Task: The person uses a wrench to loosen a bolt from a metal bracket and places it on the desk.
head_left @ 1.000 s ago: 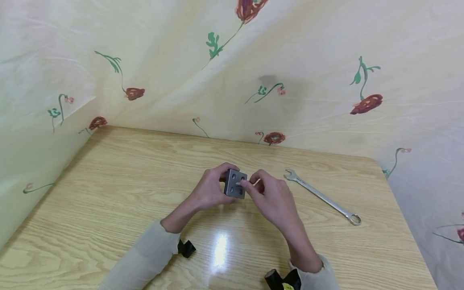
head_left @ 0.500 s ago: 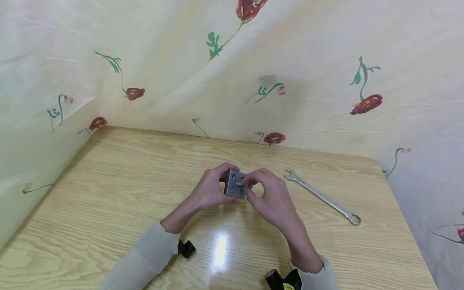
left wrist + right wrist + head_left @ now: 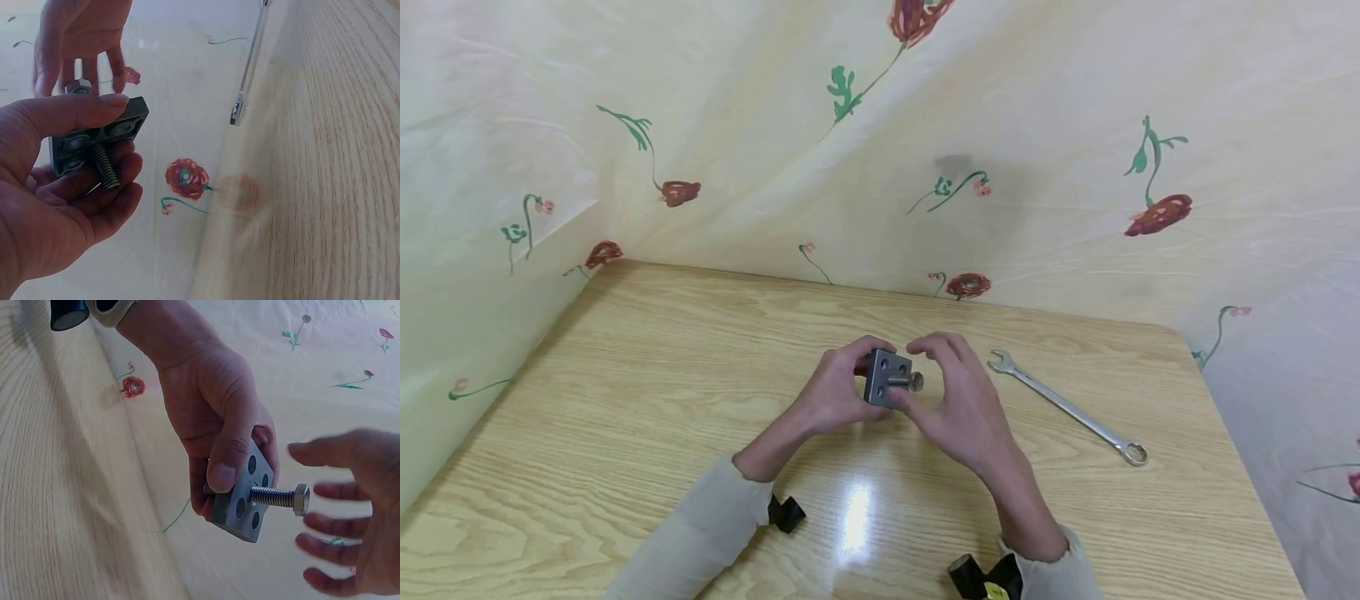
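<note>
My left hand (image 3: 838,393) grips a square grey metal block (image 3: 232,520) by its edges, thumb on one side and fingers on the other. The block has several round holes. A hex bolt (image 3: 275,497) passes through its middle hole; the head stands well off the face on the right. In the left wrist view the threaded end (image 3: 107,170) sticks out of the opposite face. My right hand (image 3: 962,408) surrounds the bolt head with thumb and fingers spread, and the right wrist view shows a gap between them and the head.
On the wooden table (image 3: 700,350) a combination wrench (image 3: 1067,407) lies to the right of my right hand. Floral cloth (image 3: 760,167) hangs behind the table and along its left side. Black wrist-camera mounts (image 3: 786,515) sit at both sleeves.
My right fingers pinched or touched the bolt near the block, then drew away and spread apart, uncovering the bolt head. The left hand and block have stayed in place.
</note>
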A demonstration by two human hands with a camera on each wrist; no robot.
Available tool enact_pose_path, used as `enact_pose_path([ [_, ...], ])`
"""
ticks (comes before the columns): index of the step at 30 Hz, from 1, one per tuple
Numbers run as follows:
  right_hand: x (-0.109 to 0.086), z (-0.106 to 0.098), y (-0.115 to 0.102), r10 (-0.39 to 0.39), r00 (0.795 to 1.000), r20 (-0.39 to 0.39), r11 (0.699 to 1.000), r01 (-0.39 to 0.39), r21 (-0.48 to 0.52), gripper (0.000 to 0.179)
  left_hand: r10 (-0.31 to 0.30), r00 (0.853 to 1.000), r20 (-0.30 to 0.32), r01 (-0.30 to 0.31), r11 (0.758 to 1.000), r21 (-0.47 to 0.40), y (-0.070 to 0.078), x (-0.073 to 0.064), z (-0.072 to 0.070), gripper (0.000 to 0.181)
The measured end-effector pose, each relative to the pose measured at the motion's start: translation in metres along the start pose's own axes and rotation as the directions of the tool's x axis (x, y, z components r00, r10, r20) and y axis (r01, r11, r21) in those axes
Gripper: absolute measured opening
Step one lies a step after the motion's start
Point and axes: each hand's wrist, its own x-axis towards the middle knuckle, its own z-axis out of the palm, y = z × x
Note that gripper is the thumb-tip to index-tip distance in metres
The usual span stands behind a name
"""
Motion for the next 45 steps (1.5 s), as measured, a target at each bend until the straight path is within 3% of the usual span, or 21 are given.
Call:
enact_pose_path([
  [2,0.0005,-0.0009,-0.0003,0.069,0.998,0.013,0.997,-0.068,-0.022,0.048,-0.001,1.000,0.000,0.001,1.000,-0.003,-0.0001,-0.0001,0.0001,0.067],
  [5,0.0010,-0.0019,0.0009,0.160,0.986,0.037,0.986,-0.158,-0.056,0.038,-0.005,1.000,-0.001,0.005,1.000,0.010,0.0007,-0.0002,0.0001,0.068],
  [9,0.0009,-0.0025,0.0022,0.207,0.977,0.059,0.976,-0.202,-0.080,0.034,-0.009,1.000,0.000,0.009,1.000,0.028,0.0019,0.0000,-0.0001,0.068],
  [13,0.0009,-0.0023,0.0020,0.176,0.983,0.049,0.983,-0.172,-0.064,0.028,0.000,1.000,0.004,0.000,1.000,0.030,0.0022,0.0001,-0.0004,0.068],
  [21,-0.0003,-0.0018,0.0022,0.025,1.000,0.010,1.000,-0.025,-0.007,0.017,-0.011,1.000,0.000,0.011,1.000,0.027,0.0014,0.0003,-0.0007,0.068],
  [28,-0.0011,-0.0040,0.0013,-0.036,0.999,0.024,0.999,0.035,0.025,0.014,-0.018,1.000,-0.008,0.018,1.000,0.024,0.0020,0.0006,-0.0016,0.068],
  [36,-0.0008,-0.0010,0.0030,-0.144,0.990,-0.012,0.989,0.144,0.024,0.016,-0.005,1.000,-0.003,0.005,1.000,0.015,0.0006,0.0010,-0.0013,0.066],
  [41,-0.0002,-0.0001,0.0032,-0.144,0.989,-0.013,0.989,0.145,0.036,0.019,-0.004,1.000,-0.006,0.004,1.000,0.018,0.0008,0.0014,-0.0014,0.066],
  [45,0.0004,-0.0024,0.0016,-0.055,0.998,0.018,0.998,0.054,0.034,0.034,0.001,1.000,-0.010,-0.001,1.000,0.017,0.0014,0.0015,-0.0016,0.066],
])
